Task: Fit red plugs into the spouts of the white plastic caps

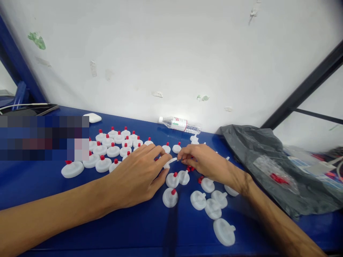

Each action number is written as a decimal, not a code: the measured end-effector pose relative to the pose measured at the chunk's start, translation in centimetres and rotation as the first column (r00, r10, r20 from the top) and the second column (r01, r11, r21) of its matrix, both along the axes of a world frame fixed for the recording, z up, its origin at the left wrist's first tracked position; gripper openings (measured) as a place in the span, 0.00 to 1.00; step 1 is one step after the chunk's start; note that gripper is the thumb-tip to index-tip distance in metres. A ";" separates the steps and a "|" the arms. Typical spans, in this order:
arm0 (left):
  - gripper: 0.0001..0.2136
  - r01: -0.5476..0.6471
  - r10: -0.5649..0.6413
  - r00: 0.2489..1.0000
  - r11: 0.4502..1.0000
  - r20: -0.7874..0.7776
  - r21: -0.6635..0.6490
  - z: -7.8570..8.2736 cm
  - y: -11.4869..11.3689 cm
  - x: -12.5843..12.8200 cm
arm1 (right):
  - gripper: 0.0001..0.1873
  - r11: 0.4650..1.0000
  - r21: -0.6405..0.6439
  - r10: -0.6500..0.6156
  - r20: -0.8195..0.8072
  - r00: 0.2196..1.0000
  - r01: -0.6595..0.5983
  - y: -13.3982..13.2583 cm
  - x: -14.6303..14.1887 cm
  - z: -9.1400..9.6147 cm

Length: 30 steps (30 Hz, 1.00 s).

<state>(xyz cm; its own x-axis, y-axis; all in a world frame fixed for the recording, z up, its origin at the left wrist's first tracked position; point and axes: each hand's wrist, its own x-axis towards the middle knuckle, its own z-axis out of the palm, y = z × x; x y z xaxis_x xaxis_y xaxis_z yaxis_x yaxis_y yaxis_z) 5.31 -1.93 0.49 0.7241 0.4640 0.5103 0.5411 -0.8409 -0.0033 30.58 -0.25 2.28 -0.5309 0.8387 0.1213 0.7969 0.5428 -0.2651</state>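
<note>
Between the thumb and fingers of my left hand (142, 173) is a round white plastic lid with a spout (170, 162), tilted and partly hidden. My right hand (207, 162) is closed at the lid's right side, its fingertips pinched together; what they grip is hidden. Small red caps (190, 168) lie under and beside my right hand. Just in front of the hands, two white lids with red caps (170, 197) sit beside an uncapped lid (183, 177). More uncapped white lids (224, 232) lie below my right forearm.
Many red-capped white lids (103, 164) stand grouped on the blue table (128, 228) at left. A clear bottle (180, 124) lies along the white wall. Dark grey plastic (249, 153) covers the right side, with a clear bag of red pieces (278, 176) on top. A blurred patch hides the left edge.
</note>
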 end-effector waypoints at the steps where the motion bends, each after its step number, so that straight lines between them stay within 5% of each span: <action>1: 0.12 -0.001 0.001 1.000 1.000 0.000 -0.003 0.0 0.0 0.0 | 0.15 1.000 0.012 0.006 0.002 1.000 -0.006 -0.1 0.0 0.0; 13: 0.13 0.015 -0.015 1.000 0.999 -0.006 -0.052 0.0 -0.1 -0.2 | 0.10 0.982 0.164 -0.067 -0.176 0.982 0.096 -1.0 -1.2 1.5; 20: 0.13 0.013 -0.013 1.000 0.998 -0.008 -0.057 -0.1 -0.1 -0.1 | 0.04 0.987 0.102 -0.060 -0.484 0.873 0.124 -2.1 -2.2 3.2; 30: 0.13 0.007 -0.008 1.000 0.999 -0.025 -0.031 -0.5 0.0 -0.3 | 0.03 0.995 0.079 -0.006 -0.544 0.839 0.058 -2.3 -2.6 2.8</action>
